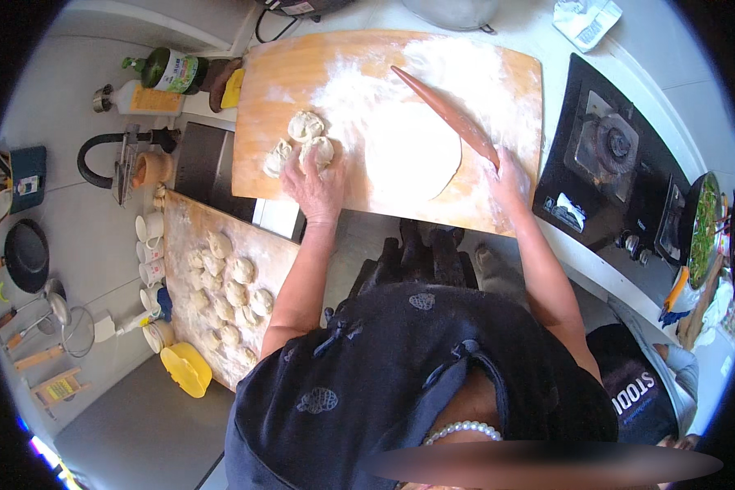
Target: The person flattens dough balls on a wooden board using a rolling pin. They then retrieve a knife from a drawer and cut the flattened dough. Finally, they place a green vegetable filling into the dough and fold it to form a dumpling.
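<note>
My left hand (317,187) is on the left part of a floured wooden board (260,79). Its fingers and thumb curve around the near side of a lumpy dough piece (318,149). Two more dough pieces touch or nearly touch that one: one on the far side (305,125), one on the left (276,158). My right hand (509,182) grips the near end of a brown tapered rolling pin (444,110). The pin slants away to the left, along the far right edge of a broad, thin dough sheet (407,156). Loose white flour surrounds the sheet.
At left, a second floured board (184,245) bears several dough pieces (236,294), with a yellow container (187,369) beside it. A gas stove (618,144) and a pan of chopped greens (704,226) stand at right. Another person (634,373) is at lower right.
</note>
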Motion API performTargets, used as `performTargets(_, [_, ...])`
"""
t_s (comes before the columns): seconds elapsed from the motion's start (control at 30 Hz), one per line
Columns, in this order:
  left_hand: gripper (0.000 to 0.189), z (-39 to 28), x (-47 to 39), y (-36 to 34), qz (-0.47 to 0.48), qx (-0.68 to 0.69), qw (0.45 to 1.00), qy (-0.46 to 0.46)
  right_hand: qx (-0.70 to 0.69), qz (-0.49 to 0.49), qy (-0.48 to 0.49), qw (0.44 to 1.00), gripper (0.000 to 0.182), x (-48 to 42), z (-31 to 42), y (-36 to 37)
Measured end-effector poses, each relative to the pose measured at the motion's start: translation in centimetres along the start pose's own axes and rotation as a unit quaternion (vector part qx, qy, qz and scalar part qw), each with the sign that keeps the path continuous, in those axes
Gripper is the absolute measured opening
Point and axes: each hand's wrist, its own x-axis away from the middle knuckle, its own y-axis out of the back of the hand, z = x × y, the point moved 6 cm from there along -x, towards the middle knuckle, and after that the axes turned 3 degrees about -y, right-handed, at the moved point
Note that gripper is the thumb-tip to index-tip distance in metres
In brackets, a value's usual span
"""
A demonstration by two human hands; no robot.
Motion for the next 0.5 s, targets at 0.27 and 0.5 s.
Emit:
performTargets(0.27, [0.065,4.3,-6.2,-4.5,0.055,-0.030,0.998,0.012,-0.018,-0.049,0.019,0.998,0.043,0.3,-0.5,-0.2])
performTargets(0.5, [0.059,7.7,-17.3,-8.1,0.035,-0.064,0.997,0.021,-0.012,-0.038,-0.001,0.999,0.043,0.4,-0.2,0.0])
